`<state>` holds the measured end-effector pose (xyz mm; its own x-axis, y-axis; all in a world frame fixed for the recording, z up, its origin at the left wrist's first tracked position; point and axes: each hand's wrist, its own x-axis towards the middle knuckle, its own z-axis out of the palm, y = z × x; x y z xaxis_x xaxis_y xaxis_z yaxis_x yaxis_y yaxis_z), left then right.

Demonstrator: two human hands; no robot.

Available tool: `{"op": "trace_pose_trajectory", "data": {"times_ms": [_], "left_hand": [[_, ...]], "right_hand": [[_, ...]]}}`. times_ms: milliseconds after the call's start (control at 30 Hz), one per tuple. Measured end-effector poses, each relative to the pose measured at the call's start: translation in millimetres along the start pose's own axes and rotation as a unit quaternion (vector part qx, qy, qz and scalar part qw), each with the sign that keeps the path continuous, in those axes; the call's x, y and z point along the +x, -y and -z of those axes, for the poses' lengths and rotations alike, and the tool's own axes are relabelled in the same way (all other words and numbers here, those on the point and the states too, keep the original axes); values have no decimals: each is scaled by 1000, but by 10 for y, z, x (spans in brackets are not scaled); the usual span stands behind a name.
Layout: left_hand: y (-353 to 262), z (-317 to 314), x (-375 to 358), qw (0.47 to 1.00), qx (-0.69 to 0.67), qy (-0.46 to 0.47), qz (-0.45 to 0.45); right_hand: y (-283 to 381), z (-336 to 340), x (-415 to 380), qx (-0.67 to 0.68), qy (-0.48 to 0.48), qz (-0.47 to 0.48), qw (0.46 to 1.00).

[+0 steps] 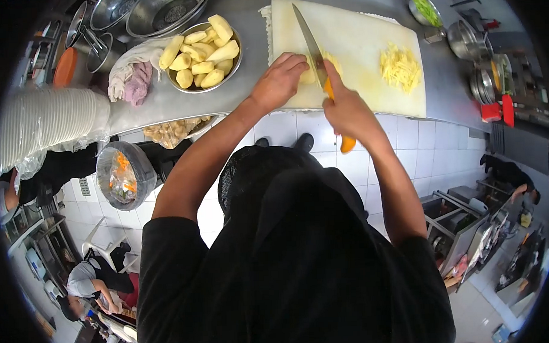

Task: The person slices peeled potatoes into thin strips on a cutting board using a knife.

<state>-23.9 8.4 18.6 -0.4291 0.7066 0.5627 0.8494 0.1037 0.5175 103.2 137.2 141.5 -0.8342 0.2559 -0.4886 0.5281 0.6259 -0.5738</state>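
Note:
My right hand (348,108) is closed round the orange handle of a kitchen knife (308,36), whose long blade points away from me over the white cutting board (354,23). Curled fingers of my left hand (278,80) press on a peeled potato (308,73) just left of the blade. A few pale yellow cut pieces (333,62) lie right of the blade, partly hidden by my right hand. Farther right on the board is a heap of thin potato strips (400,68). A metal bowl (239,59) left of the board is full of whole peeled potatoes (202,53).
Crumpled cloths (137,70), steel bowls (166,12) and stacked plastic-wrapped containers (52,122) stand left on the counter. Below is a lined waste bin (126,176). A bowl of green vegetables (425,10) and steel pots (468,39) are at right. Other people work lower left (94,280) and at right (510,178).

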Motion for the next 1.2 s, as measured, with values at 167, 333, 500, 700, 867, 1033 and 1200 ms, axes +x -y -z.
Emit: {"op": "trace_pose_trajectory", "data": {"times_ms": [167,333,500,700,867,1033,1200], "left_hand": [[9,-15,-8,1000,-14,17,12],[8,-40,-25,999,-10,27,27],[38,-53,-24,1000,1,22,5],[8,-59,-33,1000,17,0,12],[-1,-58,-48,999,34,2,18],[-6,-26,-15,999,31,10,10],[16,-35,-12,999,30,12,9]], "right_hand": [[-101,-203,-248,-39,-45,37,998],[-132,-338,-89,-11,-53,33,998],[-219,-288,426,12,-69,53,996],[13,83,169,67,16,-8,998],[-141,-149,-191,15,-11,23,1000],[-111,-233,-248,-6,-34,27,999],[-120,-311,-39,2,-37,32,999]]}}
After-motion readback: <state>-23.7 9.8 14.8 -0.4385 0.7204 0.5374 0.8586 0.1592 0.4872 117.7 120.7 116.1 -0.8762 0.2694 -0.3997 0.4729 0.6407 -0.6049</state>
